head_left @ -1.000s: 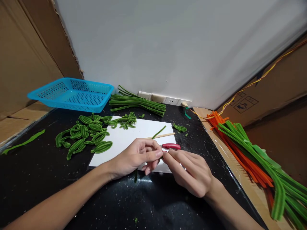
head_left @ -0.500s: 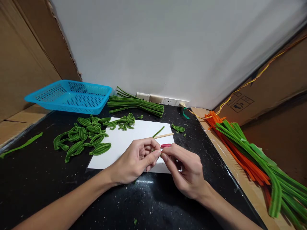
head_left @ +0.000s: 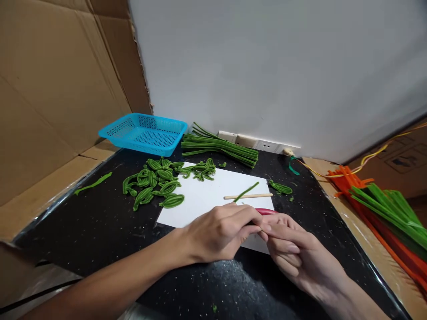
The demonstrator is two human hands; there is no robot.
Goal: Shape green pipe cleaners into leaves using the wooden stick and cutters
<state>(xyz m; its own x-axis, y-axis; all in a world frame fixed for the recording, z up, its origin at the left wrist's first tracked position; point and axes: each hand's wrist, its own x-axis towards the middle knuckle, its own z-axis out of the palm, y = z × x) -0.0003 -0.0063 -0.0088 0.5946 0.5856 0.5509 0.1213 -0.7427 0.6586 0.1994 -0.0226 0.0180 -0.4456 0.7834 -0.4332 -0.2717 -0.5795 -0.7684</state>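
My left hand (head_left: 218,231) and my right hand (head_left: 300,253) meet fingertip to fingertip over the near edge of a white sheet (head_left: 207,198). Both are pinched shut; whatever is between the fingers is hidden. A red-handled tool (head_left: 266,211) lies on the sheet just behind my fingers. Farther back on the sheet are a thin wooden stick (head_left: 248,196) and a short straight green pipe cleaner (head_left: 246,191) crossing it. Folded green pipe-cleaner leaves (head_left: 156,182) lie piled to the left, with a smaller pile (head_left: 200,169) at the sheet's far edge.
The black counter (head_left: 100,222) carries a blue mesh basket (head_left: 143,133) at back left and a bundle of long green pipe cleaners (head_left: 220,146) by the wall sockets (head_left: 256,143). Orange and green pipe cleaners (head_left: 383,200) lie at right. Cardboard (head_left: 50,89) walls the left.
My view has swung left and dropped closer. Both hands stay pinched together, now nearer the sheet's front edge, and the green piece that hung under my left hand no longer shows.
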